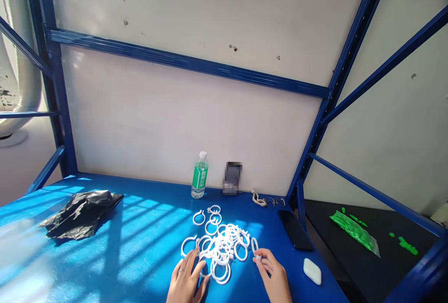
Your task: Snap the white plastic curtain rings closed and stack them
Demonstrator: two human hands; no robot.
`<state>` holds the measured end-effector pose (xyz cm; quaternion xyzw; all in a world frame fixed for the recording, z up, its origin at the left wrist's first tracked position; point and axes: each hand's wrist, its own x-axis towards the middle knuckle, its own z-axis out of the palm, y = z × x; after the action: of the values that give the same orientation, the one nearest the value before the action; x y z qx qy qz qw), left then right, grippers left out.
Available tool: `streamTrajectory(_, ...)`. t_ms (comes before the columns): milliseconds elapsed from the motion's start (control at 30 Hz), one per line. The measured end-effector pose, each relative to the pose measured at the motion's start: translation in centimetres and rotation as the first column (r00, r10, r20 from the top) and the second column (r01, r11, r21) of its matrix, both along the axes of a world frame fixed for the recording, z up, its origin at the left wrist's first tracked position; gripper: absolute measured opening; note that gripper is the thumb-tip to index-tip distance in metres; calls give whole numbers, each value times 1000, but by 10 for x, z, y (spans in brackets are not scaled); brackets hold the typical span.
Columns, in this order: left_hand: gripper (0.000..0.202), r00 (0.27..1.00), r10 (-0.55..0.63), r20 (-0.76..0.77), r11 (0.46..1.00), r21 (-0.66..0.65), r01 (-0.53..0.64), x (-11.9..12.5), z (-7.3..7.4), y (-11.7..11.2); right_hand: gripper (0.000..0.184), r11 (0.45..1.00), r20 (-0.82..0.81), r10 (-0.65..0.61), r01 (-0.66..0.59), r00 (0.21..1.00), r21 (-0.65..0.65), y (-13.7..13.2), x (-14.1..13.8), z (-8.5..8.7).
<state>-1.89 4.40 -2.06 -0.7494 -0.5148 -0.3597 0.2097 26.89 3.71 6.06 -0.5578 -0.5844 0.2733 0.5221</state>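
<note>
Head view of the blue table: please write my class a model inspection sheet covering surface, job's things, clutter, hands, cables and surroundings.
Surface: blue tabletop, streaked with sunlight and shadow.
Job's things: loose pile of white rings, many overlapping.
Clutter: crumpled black plastic bag, bottle with green label, black phone, white case, glasses.
Hands: right hand has a fingertip grip on one ring; left hand is at the pile's near-left edge, grip unclear.
Cables: nothing seen for certain; a pale looped item beside the glasses is too small to identify.
Surroundings: blue metal frame, marked pale wall, packet of green pieces to the right.
</note>
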Motion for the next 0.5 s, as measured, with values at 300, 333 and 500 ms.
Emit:
streamTrajectory(300,35,987,44,152,999,-6,-44,-4,18,-11,58,999,-221,-48,45,974,-18,-2,-2,1)
streamTrajectory(333,30,986,12,165,1000,7,-13,3,22,-12,58,998,-230,-66,66,971,-9,-3,-5,2)
streamTrajectory(500,39,979,-169,110,983,-57,176,69,32,-14,55,990,-297,-111,131,948,49,-10,-20,1)
